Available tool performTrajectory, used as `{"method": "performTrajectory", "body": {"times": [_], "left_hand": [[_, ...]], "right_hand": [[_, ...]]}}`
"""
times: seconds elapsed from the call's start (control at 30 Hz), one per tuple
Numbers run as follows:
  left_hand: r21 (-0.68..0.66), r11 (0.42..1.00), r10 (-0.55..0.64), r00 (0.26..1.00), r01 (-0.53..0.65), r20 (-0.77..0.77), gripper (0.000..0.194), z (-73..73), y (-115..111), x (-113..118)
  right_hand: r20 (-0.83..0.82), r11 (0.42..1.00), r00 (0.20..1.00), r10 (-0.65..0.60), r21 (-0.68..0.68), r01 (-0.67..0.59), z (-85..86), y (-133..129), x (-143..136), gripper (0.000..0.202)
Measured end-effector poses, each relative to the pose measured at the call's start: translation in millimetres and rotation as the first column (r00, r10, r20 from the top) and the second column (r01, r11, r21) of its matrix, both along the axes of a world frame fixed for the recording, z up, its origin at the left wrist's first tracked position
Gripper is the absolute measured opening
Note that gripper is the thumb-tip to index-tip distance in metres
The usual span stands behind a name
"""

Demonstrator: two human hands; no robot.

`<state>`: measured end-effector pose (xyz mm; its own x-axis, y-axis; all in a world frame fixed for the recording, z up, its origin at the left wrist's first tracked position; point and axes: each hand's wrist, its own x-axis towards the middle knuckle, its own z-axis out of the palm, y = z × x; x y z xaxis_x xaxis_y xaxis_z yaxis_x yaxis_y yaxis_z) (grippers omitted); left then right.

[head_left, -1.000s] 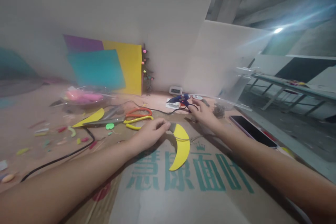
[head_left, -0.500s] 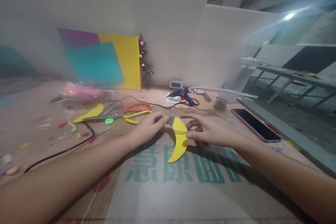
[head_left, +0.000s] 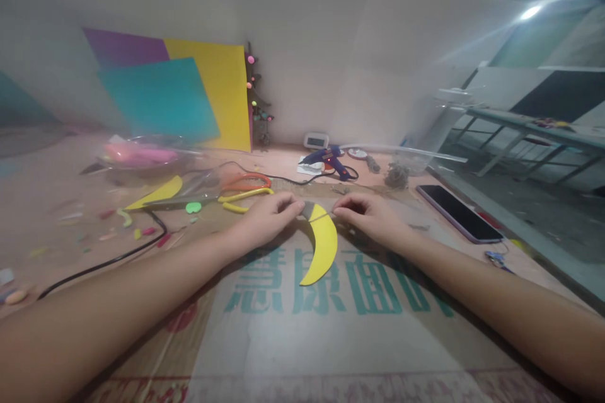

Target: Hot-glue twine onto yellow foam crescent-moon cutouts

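Note:
A yellow crescent-shaped cutout [head_left: 325,245], probably foam or card, hangs over the lettered sheet with its point toward me. Its upper tip is wrapped in grey cord [head_left: 309,210]. My left hand [head_left: 273,214] pinches the crescent by that wrapped tip. A strand of the cord runs slantwise across the yellow face to my right hand [head_left: 368,217], whose thumb and forefinger are closed on it. Left of my hands lie scissors [head_left: 246,196] with orange and yellow handles, beside another yellow cut piece [head_left: 158,194].
Behind my hands are a blue glue gun [head_left: 328,158], a small white digital clock [head_left: 316,140] and a ball of grey cord [head_left: 397,174]. A phone [head_left: 458,214] lies at right. Coloured sheets [head_left: 155,101] lean on the wall. A black cable [head_left: 108,261] and scraps are at left.
My right hand's fingers have closed into a pinch and drawn the cord higher across the crescent, toward the wrapped tip. The left hand keeps its hold. The view has shifted slightly.

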<state>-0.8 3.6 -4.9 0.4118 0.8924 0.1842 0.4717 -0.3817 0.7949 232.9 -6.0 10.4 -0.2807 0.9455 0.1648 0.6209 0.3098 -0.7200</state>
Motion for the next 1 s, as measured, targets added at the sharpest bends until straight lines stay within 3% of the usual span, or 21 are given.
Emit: {"method": "performTrajectory", "body": {"times": [0.23, 1.0], "left_hand": [[0.050, 0.998, -0.033, 0.999, 0.034, -0.037, 0.033, 1.6, -2, 1], [0.007, 0.990, -0.143, 0.986, 0.144, -0.081, 0.034, 1.5, -3, 1]], "right_hand": [[0.003, 0.973, 0.999, -0.054, 0.226, 0.052, 2.8, -6, -10, 0.021], [-0.029, 0.961, 1.000, -0.009, 0.275, 0.017, -8.3, 0, -12, 0.015]]}}
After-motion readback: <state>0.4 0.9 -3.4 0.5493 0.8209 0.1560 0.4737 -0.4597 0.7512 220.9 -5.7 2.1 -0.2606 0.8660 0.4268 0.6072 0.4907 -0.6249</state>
